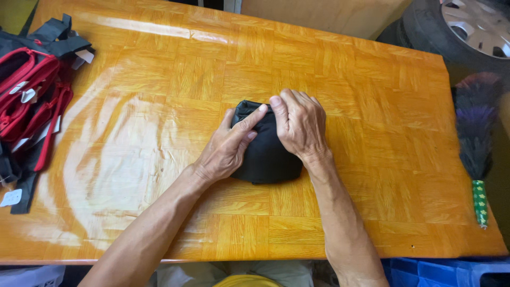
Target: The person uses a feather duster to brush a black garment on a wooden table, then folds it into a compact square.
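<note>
left hand [226, 151] and right hand [300, 125] both press flat on a folded black fabric bundle [265, 154] at mid-table, fingers overlapping its top edge, apparently to keep it compact. red-and-black strapped bags [29, 95] lie at the orange parquet table [159, 79] edge, a feather duster [475, 133] opposite.

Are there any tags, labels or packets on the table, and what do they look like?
White tag: small paper rectangle on the red and black bags at the table's left edge.
White tag: pale, lower left, at the end of a black strap.
Green wrapper: patterned sleeve round the feather duster's handle, right edge.
No screens or signs.
</note>
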